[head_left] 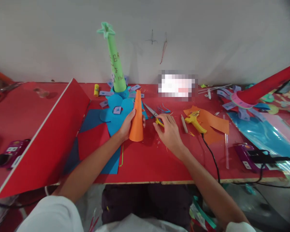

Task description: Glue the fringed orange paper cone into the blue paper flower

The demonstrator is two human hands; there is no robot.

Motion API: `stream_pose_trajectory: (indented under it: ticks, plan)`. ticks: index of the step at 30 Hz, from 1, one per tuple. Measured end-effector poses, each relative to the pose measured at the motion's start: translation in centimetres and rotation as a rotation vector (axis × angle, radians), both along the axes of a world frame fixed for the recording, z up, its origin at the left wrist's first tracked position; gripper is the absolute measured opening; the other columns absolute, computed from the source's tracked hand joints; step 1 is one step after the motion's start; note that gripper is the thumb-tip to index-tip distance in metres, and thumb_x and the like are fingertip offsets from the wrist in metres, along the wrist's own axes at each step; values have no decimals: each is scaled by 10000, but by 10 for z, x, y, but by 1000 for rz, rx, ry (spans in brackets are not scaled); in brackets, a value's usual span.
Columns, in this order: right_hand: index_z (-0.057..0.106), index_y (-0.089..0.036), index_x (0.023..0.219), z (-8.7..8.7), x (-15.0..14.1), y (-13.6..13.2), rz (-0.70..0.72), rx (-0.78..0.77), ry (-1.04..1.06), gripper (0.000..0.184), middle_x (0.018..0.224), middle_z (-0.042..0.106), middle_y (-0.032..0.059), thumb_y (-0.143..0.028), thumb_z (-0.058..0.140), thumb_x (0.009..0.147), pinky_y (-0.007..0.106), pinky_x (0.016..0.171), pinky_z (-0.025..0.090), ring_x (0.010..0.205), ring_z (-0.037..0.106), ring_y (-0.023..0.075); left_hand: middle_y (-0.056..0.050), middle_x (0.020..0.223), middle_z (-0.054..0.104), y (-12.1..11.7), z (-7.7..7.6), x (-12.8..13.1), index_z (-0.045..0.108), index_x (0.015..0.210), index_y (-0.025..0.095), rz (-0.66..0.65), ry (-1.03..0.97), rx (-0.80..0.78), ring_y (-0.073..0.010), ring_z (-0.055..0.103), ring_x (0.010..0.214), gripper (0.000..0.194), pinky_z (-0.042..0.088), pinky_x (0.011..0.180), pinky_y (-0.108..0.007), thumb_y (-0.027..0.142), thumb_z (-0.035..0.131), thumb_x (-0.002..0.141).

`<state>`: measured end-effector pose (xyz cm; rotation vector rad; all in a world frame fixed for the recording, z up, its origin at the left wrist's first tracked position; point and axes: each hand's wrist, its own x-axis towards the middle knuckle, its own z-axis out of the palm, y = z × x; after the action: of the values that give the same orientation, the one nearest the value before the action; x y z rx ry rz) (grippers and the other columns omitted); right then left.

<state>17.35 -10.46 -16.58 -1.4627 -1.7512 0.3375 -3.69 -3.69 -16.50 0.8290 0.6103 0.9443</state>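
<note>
My left hand (128, 125) is wrapped round an orange paper cone (136, 122), narrow end up and wide end toward me. To its right, my right hand (168, 132) has its thumb and fingers about the yellow handles of a pair of scissors (151, 111). The blades lie low over the table, pointing away to the left. Behind the cone stands a green paper tower (117, 64) with a pale green star on top. Blue paper petals (116, 102) and purple star-marked strips spread round its base.
A yellow glue gun (194, 121) lies on orange paper (210, 117), its cord running off the front edge. A red folded board (45, 138) stands at left. A glue stick (96, 90) stands behind. Another red cone (268, 83) and a purple power strip (248, 156) are right.
</note>
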Motion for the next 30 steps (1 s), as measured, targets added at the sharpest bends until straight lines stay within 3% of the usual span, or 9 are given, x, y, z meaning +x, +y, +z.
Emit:
stream_pose_trajectory:
  ticks: [2,4,7,11,16,19,24,27,30]
  plan:
    - [650,-272,1312,4,-10,8,147,-128,305,399,1351,735,135,-581,671,1061,501,984,648,1180,732,315,-26,786,752,-2,-2,0,675,1093,180,-71,63,-5,-178,736,595,653,604,557,-281,785,818,893]
    - [627,-286,1340,3,-17,19,310,-293,592,552,1314,737,108,-708,725,997,431,771,667,902,759,245,-39,755,759,-6,-3,0,663,1074,185,-172,124,4,-199,738,569,688,601,529,-295,811,841,855]
    - [663,-288,1251,0,-22,30,425,-416,875,626,1191,752,63,-754,848,876,334,526,553,647,629,153,-50,744,773,-10,-2,0,653,1158,184,-312,169,21,-214,747,569,742,629,543,-312,822,857,841]
    - [728,-290,1123,0,-22,25,369,-274,1071,521,1246,759,47,-668,935,829,265,505,426,689,540,116,-55,762,784,-12,0,-2,623,1118,198,-360,206,45,-216,766,578,716,640,546,-298,836,830,868]
    - [710,-296,1048,6,-16,16,343,-258,1131,481,1190,785,42,-652,940,822,256,503,421,679,535,122,-57,824,776,-10,-2,0,668,1101,205,-355,194,77,-210,761,620,685,624,566,-306,830,828,874]
    - [687,-296,1061,7,-4,20,220,-201,1150,502,1125,791,47,-674,916,823,258,505,437,696,563,141,-46,871,746,-6,-5,5,728,1011,206,-159,167,144,-168,708,696,638,571,615,-268,797,890,835]
    - [655,-300,1106,1,12,31,28,-126,1140,533,1214,789,57,-697,879,830,287,578,515,770,630,163,20,725,541,0,-11,4,612,749,216,478,218,322,-124,491,676,457,419,623,-224,522,879,957]
    - [663,-293,1092,-5,12,34,-9,-89,1198,527,1207,803,44,-670,907,815,287,628,560,779,652,151,34,719,480,1,-13,1,595,754,216,556,270,270,-120,410,620,379,330,572,-235,387,815,1011]
    - [714,-283,1083,-8,9,35,-4,-94,1286,509,1171,810,25,-613,962,785,264,639,564,759,639,125,27,788,541,0,-15,1,645,825,221,532,267,264,-123,468,655,280,370,586,-231,376,822,978]
